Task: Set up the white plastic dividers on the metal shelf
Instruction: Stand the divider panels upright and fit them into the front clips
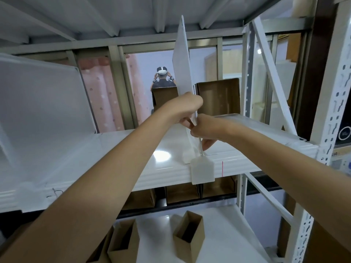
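Both hands, left hand [187, 109] and right hand [204, 130], grip an upright divider [182, 73], seating it on the shelf [133, 149]; next, press its front clip [202, 169] home.

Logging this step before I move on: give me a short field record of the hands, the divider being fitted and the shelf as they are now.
left hand: grips the upright white plastic divider from its left side
right hand: pinches the divider's lower front edge
divider: stands upright on the white metal shelf, its front tab hanging over the shelf lip
second divider: upright at left
brown cardboard box: behind the shelf
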`<state>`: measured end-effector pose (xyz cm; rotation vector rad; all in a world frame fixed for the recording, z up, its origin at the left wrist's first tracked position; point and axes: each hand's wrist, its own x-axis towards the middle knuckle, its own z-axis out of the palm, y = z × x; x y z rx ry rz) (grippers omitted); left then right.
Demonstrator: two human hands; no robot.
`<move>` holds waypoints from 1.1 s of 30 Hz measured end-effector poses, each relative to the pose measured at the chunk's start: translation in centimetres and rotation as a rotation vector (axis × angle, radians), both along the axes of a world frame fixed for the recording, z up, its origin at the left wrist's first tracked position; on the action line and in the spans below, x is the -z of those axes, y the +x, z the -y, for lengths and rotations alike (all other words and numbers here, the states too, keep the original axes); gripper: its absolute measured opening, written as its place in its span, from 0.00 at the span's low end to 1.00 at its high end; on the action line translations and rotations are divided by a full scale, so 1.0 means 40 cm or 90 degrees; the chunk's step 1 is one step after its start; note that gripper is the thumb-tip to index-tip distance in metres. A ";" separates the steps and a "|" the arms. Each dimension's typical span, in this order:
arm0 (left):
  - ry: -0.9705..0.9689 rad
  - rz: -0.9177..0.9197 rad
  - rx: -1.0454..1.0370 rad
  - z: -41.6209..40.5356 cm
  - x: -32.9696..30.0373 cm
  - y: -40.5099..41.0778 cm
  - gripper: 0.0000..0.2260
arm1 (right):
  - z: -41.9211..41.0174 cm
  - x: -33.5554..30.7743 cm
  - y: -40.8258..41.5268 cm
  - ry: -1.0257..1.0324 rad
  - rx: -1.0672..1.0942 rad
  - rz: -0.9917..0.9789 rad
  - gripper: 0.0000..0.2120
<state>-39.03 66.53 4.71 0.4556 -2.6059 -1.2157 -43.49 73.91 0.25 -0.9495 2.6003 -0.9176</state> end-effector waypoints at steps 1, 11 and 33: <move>-0.002 0.004 0.001 -0.002 -0.001 0.002 0.20 | 0.001 0.001 0.000 0.000 0.001 -0.003 0.17; -0.062 0.033 0.001 -0.034 -0.007 0.012 0.11 | -0.010 0.011 0.002 -0.025 0.023 0.014 0.16; -0.051 -0.009 0.006 -0.034 0.004 0.004 0.13 | -0.014 0.021 0.007 -0.033 0.036 -0.004 0.16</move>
